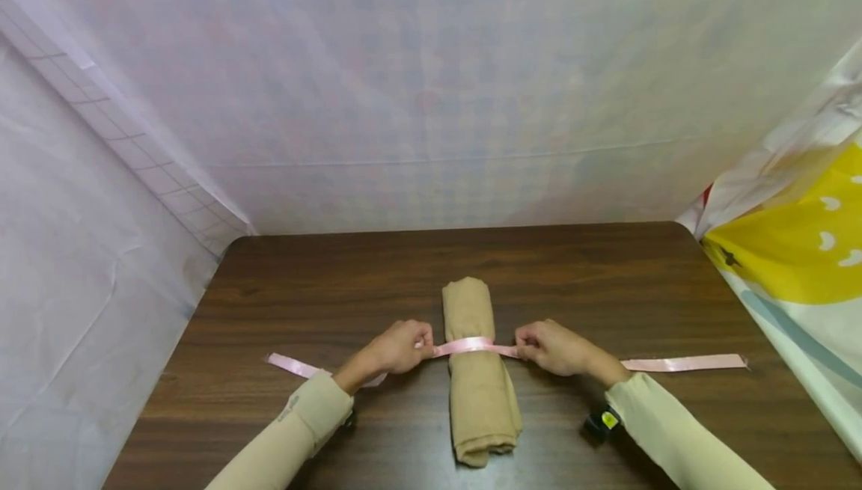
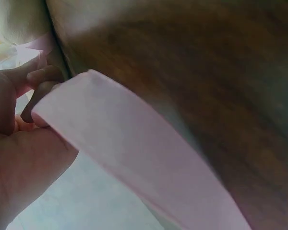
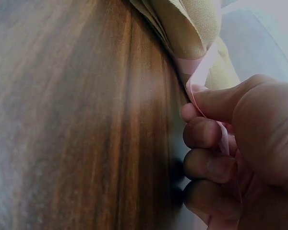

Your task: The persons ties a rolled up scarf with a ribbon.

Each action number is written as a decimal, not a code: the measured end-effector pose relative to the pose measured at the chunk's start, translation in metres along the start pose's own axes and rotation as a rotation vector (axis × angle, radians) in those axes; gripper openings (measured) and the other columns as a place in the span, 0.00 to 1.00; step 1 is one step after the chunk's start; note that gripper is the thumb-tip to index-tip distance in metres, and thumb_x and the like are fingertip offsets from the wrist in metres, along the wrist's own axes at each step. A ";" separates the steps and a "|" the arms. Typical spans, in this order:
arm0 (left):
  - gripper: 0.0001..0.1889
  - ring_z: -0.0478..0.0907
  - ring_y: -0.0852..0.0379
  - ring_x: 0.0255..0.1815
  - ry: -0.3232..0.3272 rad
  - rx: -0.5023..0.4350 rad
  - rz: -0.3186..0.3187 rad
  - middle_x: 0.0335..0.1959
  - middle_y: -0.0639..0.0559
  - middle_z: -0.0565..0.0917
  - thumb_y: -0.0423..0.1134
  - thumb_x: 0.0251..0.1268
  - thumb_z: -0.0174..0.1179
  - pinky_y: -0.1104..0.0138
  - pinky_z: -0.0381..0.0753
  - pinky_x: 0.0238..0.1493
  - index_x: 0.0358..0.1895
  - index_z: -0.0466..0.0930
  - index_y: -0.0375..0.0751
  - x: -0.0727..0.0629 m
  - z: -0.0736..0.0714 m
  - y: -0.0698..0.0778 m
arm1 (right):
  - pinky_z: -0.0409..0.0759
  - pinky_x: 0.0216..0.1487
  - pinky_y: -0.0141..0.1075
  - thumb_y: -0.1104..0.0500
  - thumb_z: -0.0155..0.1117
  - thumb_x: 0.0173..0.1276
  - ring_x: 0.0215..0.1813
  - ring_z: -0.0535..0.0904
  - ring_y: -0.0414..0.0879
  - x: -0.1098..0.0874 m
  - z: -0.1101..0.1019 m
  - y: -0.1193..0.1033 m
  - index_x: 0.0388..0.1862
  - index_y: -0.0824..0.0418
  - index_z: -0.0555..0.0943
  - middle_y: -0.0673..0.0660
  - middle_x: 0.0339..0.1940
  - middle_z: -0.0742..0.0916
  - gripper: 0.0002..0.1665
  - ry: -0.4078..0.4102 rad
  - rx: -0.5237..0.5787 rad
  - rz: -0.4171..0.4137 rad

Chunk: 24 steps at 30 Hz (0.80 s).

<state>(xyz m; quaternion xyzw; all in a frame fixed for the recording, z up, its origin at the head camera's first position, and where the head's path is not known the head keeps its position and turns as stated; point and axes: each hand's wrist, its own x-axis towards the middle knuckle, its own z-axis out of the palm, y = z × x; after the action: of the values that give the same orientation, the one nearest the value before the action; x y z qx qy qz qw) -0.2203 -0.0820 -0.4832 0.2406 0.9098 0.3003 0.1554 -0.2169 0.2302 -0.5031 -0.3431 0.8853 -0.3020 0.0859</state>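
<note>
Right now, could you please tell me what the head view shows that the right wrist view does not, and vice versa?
Only the head view shows the left hand pinching the pink ribbon, and the yellow patterned cloth. Only the right wrist view shows ribbon running behind the curled fingers of the right hand. Both show that hand, the ribbon, the tan roll and the table.

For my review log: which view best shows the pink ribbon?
The head view: it shows most of the pink satin ribbon, crossing the rolled tan cloth. Left wrist shows a broad length close up; right wrist, a narrow strip in the right grip.
</note>
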 end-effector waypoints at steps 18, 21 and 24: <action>0.11 0.67 0.63 0.22 0.001 -0.077 0.081 0.18 0.61 0.71 0.38 0.68 0.62 0.70 0.66 0.25 0.27 0.84 0.40 -0.010 -0.007 -0.006 | 0.65 0.16 0.26 0.60 0.60 0.73 0.15 0.69 0.32 -0.006 -0.008 0.000 0.24 0.62 0.77 0.51 0.12 0.78 0.15 -0.123 0.313 0.100; 0.11 0.65 0.64 0.21 -0.003 -0.096 0.067 0.17 0.61 0.70 0.38 0.68 0.61 0.71 0.64 0.24 0.26 0.83 0.39 -0.014 -0.009 -0.010 | 0.65 0.14 0.27 0.59 0.60 0.74 0.14 0.69 0.33 -0.011 -0.012 0.004 0.23 0.62 0.77 0.51 0.12 0.77 0.17 -0.128 0.352 0.116; 0.11 0.65 0.64 0.21 -0.005 -0.111 0.063 0.17 0.61 0.70 0.38 0.69 0.61 0.71 0.64 0.24 0.26 0.83 0.40 -0.019 -0.011 -0.015 | 0.64 0.14 0.27 0.58 0.60 0.73 0.14 0.68 0.33 -0.017 -0.016 0.011 0.23 0.63 0.78 0.48 0.12 0.76 0.17 -0.128 0.384 0.133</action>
<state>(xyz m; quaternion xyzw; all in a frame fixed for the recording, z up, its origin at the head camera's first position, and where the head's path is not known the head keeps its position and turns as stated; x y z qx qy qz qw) -0.2144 -0.1077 -0.4809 0.2606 0.8834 0.3546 0.1611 -0.2158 0.2558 -0.4976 -0.2798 0.8248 -0.4365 0.2257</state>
